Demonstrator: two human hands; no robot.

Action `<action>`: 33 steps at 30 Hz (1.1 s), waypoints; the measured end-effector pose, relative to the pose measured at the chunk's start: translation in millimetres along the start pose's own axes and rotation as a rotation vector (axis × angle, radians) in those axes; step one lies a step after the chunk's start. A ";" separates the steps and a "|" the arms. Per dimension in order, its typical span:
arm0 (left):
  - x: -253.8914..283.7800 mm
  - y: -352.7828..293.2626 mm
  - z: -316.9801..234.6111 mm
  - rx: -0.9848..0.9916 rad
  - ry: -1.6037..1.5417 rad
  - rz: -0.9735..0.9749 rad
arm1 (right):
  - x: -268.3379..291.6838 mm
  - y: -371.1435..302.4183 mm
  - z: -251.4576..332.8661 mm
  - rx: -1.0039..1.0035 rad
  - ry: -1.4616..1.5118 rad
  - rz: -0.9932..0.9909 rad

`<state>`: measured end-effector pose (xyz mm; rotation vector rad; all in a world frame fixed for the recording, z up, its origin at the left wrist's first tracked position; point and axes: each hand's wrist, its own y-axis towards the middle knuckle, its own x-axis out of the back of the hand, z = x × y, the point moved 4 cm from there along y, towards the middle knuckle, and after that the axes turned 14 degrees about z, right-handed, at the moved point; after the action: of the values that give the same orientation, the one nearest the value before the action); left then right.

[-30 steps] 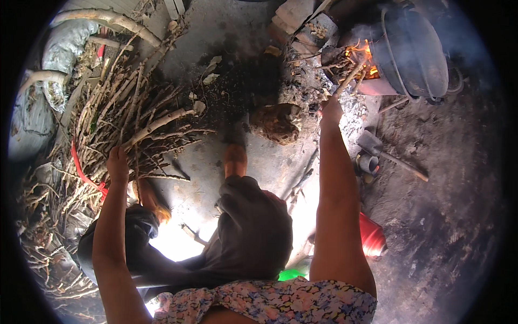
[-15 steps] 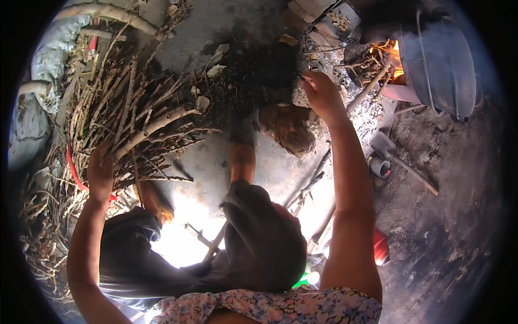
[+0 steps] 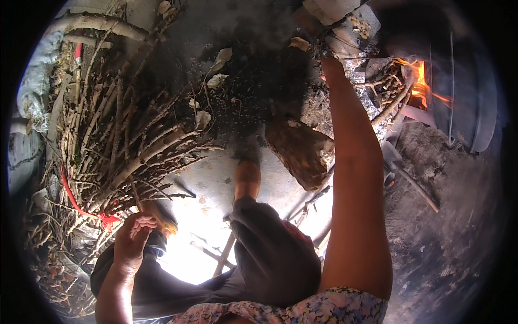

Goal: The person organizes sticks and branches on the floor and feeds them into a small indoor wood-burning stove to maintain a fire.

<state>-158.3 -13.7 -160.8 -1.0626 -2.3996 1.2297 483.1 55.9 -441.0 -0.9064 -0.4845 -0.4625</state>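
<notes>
My right hand (image 3: 332, 70) reaches far forward beside the fire, its fingers closed and partly hidden. A thin stick (image 3: 367, 58) runs from it toward the flames (image 3: 418, 89) and appears to be in its grip. My left hand (image 3: 137, 237) is raised above my left knee, palm partly up. Its fingers curl loosely, with nothing visible in them. Close by lies a large bundle of dry sticks (image 3: 129, 135) with a red tie (image 3: 73, 191). Thicker sticks (image 3: 391, 105) lie with one end in the fire, beside a dark, sooty pot (image 3: 477, 102).
A brown stone or wood block (image 3: 299, 151) lies between my foot and right arm. A long-handled tool (image 3: 413, 183) rests on the ashy ground at right. Dry leaves (image 3: 218, 62) lie ahead. A silvery wrapped bundle (image 3: 38, 81) stands at far left. Smoke drifts around.
My left hand has drawn back from the stick bundle toward my knee and turned palm up. My right hand has reached farther forward, and a thin stick now stretches from it toward the fire.
</notes>
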 end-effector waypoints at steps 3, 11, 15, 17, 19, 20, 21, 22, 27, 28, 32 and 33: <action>5.1 6.3 -7.5 0.030 -0.051 -0.049 | 4.2 -15.5 1.7 -0.064 0.252 0.016; -6.5 6.9 -7.3 0.044 -0.070 0.033 | 18.1 -46.7 10.1 0.193 -0.080 -0.375; -11.0 -2.3 -15.6 -0.012 -0.054 0.058 | 6.2 -135.1 60.2 0.299 0.492 -0.186; -14.4 -6.5 -18.3 -0.045 -0.028 0.072 | 16.7 -182.5 75.2 0.379 0.565 -0.157; -17.8 -10.4 -21.0 -0.074 -0.005 0.097 | 28.4 -217.9 68.1 0.422 0.635 -0.142; -18.9 -13.9 -19.7 -0.076 -0.013 0.103 | 32.6 -231.8 61.9 0.428 0.670 -0.138; -20.0 -18.1 -18.6 -0.086 -0.024 0.105 | 38.7 -247.1 60.6 0.442 0.702 -0.131; -20.5 -22.0 -18.3 -0.094 -0.037 0.101 | 44.9 -265.5 58.9 0.389 0.661 -0.142; -27.8 -32.0 -26.1 -0.140 -0.013 0.108 | 119.2 -252.6 -6.3 0.450 0.655 -0.190; -28.8 -31.8 -27.5 -0.132 0.001 0.103 | 137.9 -245.1 -10.5 0.447 0.637 -0.207; -29.5 -28.9 -23.5 -0.124 0.032 0.094 | 186.8 -236.5 12.8 0.465 0.022 -0.807; -29.7 -29.1 -23.4 -0.118 0.029 0.092 | 177.6 -231.6 10.1 0.417 -0.078 -0.837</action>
<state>-140.0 -31.4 -120.5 -1.2300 -2.4523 1.1034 491.4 -90.5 -188.4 -0.2818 -0.9946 -1.0391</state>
